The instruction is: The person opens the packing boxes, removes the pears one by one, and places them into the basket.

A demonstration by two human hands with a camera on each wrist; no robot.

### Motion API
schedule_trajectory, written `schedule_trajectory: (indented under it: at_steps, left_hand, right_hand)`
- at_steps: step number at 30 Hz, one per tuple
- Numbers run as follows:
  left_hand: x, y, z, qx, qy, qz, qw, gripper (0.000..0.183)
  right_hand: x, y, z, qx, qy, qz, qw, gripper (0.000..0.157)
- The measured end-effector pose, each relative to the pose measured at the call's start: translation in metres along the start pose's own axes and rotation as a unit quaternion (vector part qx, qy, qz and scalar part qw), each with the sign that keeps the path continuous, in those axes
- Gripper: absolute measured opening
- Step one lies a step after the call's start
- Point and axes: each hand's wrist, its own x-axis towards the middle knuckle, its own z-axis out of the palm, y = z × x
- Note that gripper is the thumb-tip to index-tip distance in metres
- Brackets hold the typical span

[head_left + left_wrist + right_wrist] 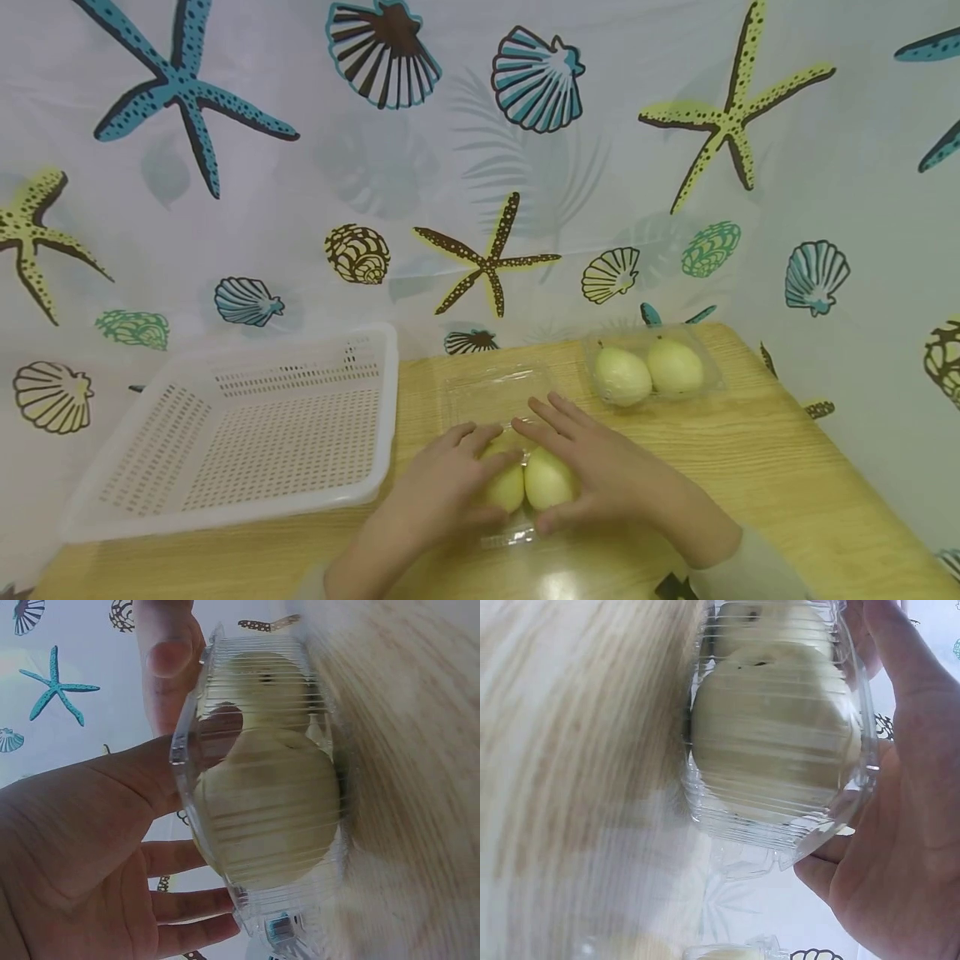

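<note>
Two pale yellow pears, the left one [507, 490] and the right one [549, 482], sit side by side in a clear plastic clamshell box [508, 539]. Its lid [495, 392] lies folded back behind them. Spread over the left pear, my left hand [442, 483] has its thumb and fingers at the fruit. My right hand [611, 467] reaches over the right pear from the other side, thumb near the front rim. Through the ribbed wall, the left wrist view shows the thumb against a pear [270, 802] and fairly straight fingers outside the rim.
A white perforated plastic basket [386, 417] stands on the left of the wooden table [757, 450]. At the back right is another clear box [708, 354] holding two pears [675, 367]. A curtain [420, 183] printed with shells and starfish hangs behind and at the right.
</note>
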Motion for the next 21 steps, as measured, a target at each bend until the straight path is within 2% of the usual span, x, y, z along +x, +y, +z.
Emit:
schedule_trajectory:
  at_steps: [6,12,16,21]
  left_hand:
    - [0.000,-0.003,0.007,0.015,0.024,0.014,0.9995,0.074]
    - [0.002,-0.005,0.010,0.026,0.019,0.016,0.9994,0.081]
    - [0.003,-0.007,0.011,0.025,0.026,0.020,0.9992,0.076]
    - [0.003,-0.010,0.012,0.020,0.060,0.041,0.9972,0.068]
  right_hand:
    - [-0.002,-0.001,0.003,-0.004,-0.013,-0.005,1.000,0.112]
    - [-0.003,-0.001,0.006,-0.004,-0.021,-0.001,1.000,0.113]
    - [-0.003,-0.001,0.007,-0.001,-0.021,0.001,1.000,0.113]
    - [-0.002,-0.001,0.010,0.000,-0.018,0.001,1.000,0.112]
